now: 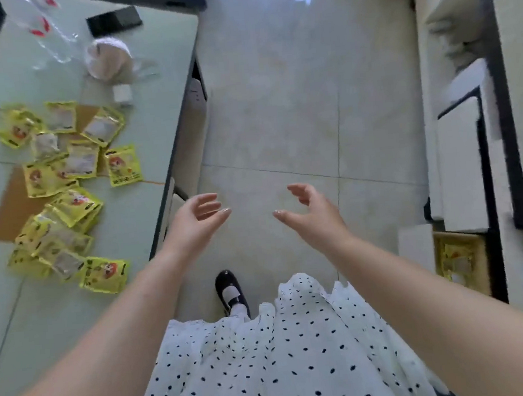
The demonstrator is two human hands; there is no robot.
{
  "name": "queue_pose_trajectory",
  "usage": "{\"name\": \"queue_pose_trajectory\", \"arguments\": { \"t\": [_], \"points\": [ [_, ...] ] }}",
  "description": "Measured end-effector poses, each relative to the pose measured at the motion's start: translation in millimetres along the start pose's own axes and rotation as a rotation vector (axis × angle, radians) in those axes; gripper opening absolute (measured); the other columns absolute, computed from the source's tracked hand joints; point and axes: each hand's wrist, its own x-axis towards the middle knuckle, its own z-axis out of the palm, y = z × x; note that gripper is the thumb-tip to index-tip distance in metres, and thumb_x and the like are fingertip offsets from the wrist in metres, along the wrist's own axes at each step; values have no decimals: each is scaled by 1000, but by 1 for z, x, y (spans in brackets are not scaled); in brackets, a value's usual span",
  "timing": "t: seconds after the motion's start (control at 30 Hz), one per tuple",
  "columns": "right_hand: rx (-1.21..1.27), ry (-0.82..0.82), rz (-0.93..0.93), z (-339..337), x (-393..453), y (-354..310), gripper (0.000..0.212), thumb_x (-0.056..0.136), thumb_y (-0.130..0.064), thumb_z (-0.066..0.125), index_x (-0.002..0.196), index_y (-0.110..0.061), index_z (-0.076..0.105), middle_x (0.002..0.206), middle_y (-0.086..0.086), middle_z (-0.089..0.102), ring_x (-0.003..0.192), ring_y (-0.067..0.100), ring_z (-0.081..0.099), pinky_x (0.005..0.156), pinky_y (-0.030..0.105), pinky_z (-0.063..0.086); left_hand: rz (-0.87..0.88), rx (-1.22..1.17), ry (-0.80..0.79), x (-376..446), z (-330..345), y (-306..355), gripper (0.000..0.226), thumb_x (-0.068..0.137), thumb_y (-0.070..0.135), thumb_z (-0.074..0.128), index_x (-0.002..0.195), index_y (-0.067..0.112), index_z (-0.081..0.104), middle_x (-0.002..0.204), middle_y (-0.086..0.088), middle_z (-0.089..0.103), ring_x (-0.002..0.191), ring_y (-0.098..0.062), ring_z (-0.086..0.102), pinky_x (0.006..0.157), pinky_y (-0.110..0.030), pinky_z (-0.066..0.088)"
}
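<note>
left hand (196,218) empty, fingers loosely spread, just off desk (156,118) right edge | right hand (311,212) empty, fingers half-curled, over floor (278,116) | packets (61,191) scattered mid-desk, apart from both hands

— Where are the hands?

— Both out over the pale glossy tiled floor (278,116). The left hand (196,218) hangs just off the edge of the pale green tabletop (149,112). The right hand (311,210) is apart from it, the palms facing each other, the fingers (206,200) loosely curled and holding nothing.

— And on the tabletop?

— Small yellow printed packets (123,165), scattered partly over a flat brown cardboard sheet (12,209). A black rectangular phone (113,20) lies farther back.

— Lower down?

— A white skirt with black dots (270,372), and one shiny black strap shoe (229,288) on the floor.
</note>
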Motion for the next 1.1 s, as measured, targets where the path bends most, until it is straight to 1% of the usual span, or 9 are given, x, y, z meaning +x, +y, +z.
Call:
{"name": "queue_pose_trajectory", "arguments": {
  "t": [0.13,0.33,0.43,0.53,0.6,0.67,0.8,1.0,1.1],
  "points": [
    [-101,-142,-75,65,36,-55,59,79,-34,74,131,-24,48,137,-6,51,127,10,45,104,31,39,-79,-126,157,12,-71,-26,39,85,14,68,122,9,56,114,-7,63,103,-14,58,86,-22,42],
    [-254,-352,-191,147,78,-118,59,81,-32,72,133,-21,48,138,-3,50,129,13,44,107,33,38,-265,-355,441,14,-148,-78,32,86,16,67,117,13,57,107,-1,64,98,-13,58,86,-26,44],
    [-341,-427,-243,185,103,-144,60,80,-33,72,134,-20,48,138,-3,51,129,14,45,107,35,39,-347,-470,573,17,-174,-96,26,87,14,66,111,19,56,97,5,62,93,-13,57,76,-26,48],
    [-446,-496,-299,216,130,-166,61,81,-34,71,135,-20,47,139,-3,51,129,14,46,106,34,39,-390,-520,669,28,-195,-107,23,87,15,65,108,20,56,94,7,61,89,-12,57,64,-22,45],
    [-544,-554,-340,231,149,-177,61,82,-32,70,137,-20,45,141,-1,50,131,15,44,106,33,39,-421,-551,734,39,-205,-115,16,87,16,65,99,24,57,91,10,60,90,-12,57,63,-22,43],
    [-671,-599,-397,242,169,-188,60,84,-30,69,137,-21,44,141,1,48,131,17,43,103,32,39,-445,-572,763,55,-212,-121,16,87,17,66,98,25,58,96,7,63,95,-15,58,67,-24,44],
    [-941,-663,-550,261,211,-208,60,85,-23,66,139,-23,41,142,3,45,125,24,47,89,29,41,-503,-576,805,93,-218,-128,36,87,18,66,121,10,56,105,-1,61,96,-15,56,70,-22,43],
    [-1225,-766,-754,311,264,-208,61,88,1,48,142,-24,37,148,2,37,131,28,40,101,43,44,-626,-514,877,155,-220,-154,44,85,20,68,126,11,53,120,-4,59,103,-15,53,84,-25,40],
    [-1334,-810,-843,336,289,-201,64,85,8,47,141,-23,39,148,1,36,133,28,36,97,45,47,-670,-444,897,187,-227,-174,46,83,23,70,125,14,53,128,-4,58,115,-18,55,93,-30,44]
  ]
}}
